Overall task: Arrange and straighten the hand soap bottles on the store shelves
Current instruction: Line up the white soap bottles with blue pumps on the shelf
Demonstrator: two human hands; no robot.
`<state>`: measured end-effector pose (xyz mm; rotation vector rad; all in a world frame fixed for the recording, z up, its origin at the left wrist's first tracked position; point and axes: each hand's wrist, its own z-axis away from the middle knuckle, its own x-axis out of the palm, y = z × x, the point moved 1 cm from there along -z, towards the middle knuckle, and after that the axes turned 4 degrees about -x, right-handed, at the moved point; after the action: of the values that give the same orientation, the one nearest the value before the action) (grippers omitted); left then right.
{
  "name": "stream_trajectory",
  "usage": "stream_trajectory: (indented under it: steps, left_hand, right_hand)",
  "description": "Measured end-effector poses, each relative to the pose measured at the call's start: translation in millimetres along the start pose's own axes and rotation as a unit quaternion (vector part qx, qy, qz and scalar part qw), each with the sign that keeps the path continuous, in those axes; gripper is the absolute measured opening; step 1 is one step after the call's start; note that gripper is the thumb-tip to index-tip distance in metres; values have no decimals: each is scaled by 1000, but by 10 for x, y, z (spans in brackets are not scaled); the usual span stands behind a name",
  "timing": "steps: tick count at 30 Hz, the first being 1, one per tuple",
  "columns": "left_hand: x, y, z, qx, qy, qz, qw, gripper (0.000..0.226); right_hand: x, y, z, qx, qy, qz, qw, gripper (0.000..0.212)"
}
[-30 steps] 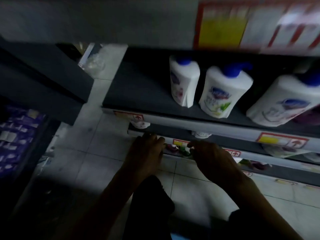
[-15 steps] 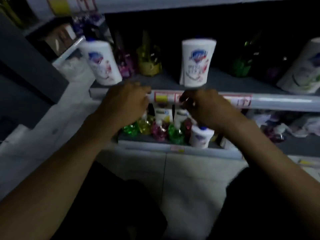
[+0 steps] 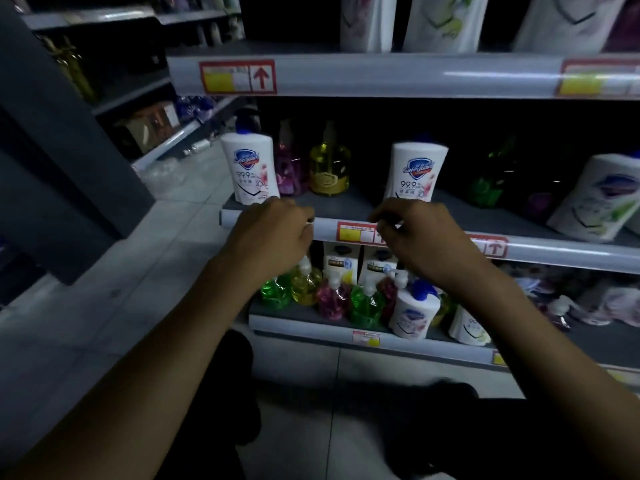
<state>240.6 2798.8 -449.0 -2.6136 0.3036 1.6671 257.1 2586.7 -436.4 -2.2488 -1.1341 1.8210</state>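
Two upright white soap bottles stand on the middle shelf (image 3: 554, 251): one at the left end (image 3: 249, 171), one in the centre (image 3: 417, 171). A third white bottle (image 3: 595, 199) leans at the right. My left hand (image 3: 273, 233) and my right hand (image 3: 422, 237) hover with curled fingers at the shelf's front rail, just below those two bottles, and nothing shows in either hand. On the bottom shelf (image 3: 311, 323) several small green, yellow and pink pump bottles (image 3: 332, 299) crowd together beside a white bottle with a blue pump (image 3: 414, 313).
Yellow (image 3: 329, 168), pink (image 3: 289, 171) and green (image 3: 488, 181) clear bottles stand deeper on the middle shelf. The top shelf rail (image 3: 381, 74) carries large white bottles overhead. A dark shelving unit (image 3: 52, 168) stands to the left across a tiled aisle floor (image 3: 173, 265).
The view has dropped from the upper shelf to the middle and bottom shelves. Both hands have risen from a lower shelf edge to the middle shelf's rail and stay close together.
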Motion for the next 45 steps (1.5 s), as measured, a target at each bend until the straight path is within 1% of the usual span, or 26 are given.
stream_trajectory:
  steps: [3, 5, 7, 9, 11, 15, 17, 19, 21, 23, 25, 26, 28, 30, 31, 33, 36, 39, 41, 42, 45]
  left_hand:
    - [423, 9, -213, -20, -36, 28, 999, 21]
    - [635, -23, -339, -9, -46, 41, 998, 21]
    - [689, -68, -485, 17, -24, 48, 998, 20]
    - [668, -124, -634, 26, -7, 41, 999, 21]
    - [633, -209, -725, 19, 0, 32, 999, 17]
    - [619, -403, -851, 15, 8, 24, 1000, 12]
    - [578, -439, -914, 18, 2, 2, 1000, 17]
    - [466, -411, -931, 30, 11, 11, 999, 17]
    - [255, -339, -944, 45, 51, 47, 997, 16]
    - [-21, -252, -1001, 68, 145, 101, 982, 17]
    - [-333, -208, -1124, 88, 263, 170, 946, 18]
    - [-491, -209, -1186, 85, 300, 202, 928, 19]
    - [-741, -278, -1310, 65, 348, 224, 908, 21]
    - [-903, -432, -1445, 26, 373, 226, 899, 17]
    - [-939, -534, -1520, 0, 372, 239, 897, 13]
    - [-961, -715, -1666, -40, 353, 275, 893, 14]
    - [-958, -854, -1813, -55, 336, 298, 892, 15]
    - [-952, -895, -1827, -44, 317, 286, 904, 14]
    - [-1012, -969, -1815, -50, 310, 289, 904, 11]
    - [-1057, -1028, -1820, -55, 311, 291, 903, 11]
    - [-1157, -1297, -1836, -82, 297, 318, 897, 12]
  right_hand:
    - [214, 227, -159, 46, 15, -13, 999, 22]
    - [339, 247, -333, 34, 48, 10, 998, 23]
    - [411, 175, -567, 12, 95, -8, 995, 25]
    - [472, 142, -763, 13, 80, -19, 997, 25]
    - [577, 174, -869, 21, 38, -12, 999, 23]
    - [677, 241, -1018, -4, 4, 22, 1000, 23]
    - [620, 239, -1067, -17, -4, 29, 999, 23]
    - [501, 195, -1054, -25, 9, 30, 999, 24]
    - [318, 82, -1003, -53, 66, -5, 996, 27]
    - [67, -114, -977, -108, 160, -46, 980, 31]
    - [-221, -272, -999, -146, 260, -51, 953, 33]
    - [-360, -330, -1040, -152, 296, -53, 941, 34]
    - [-584, -424, -1174, -145, 337, -69, 928, 35]
    - [-729, -477, -1413, -123, 334, -57, 933, 39]
    - [-770, -482, -1547, -111, 322, -44, 939, 46]
    - [-807, -505, -1758, -83, 303, -30, 949, 61]
    - [-797, -536, -1974, -43, 296, -39, 953, 78]
    - [-832, -551, -2107, -9, 271, -96, 958, 92]
    - [-895, -559, -2202, 12, 269, -160, 950, 91]
    - [-926, -546, -2258, 18, 272, -188, 944, 86]
    - [-935, -524, -2419, 37, 243, -232, 941, 61]
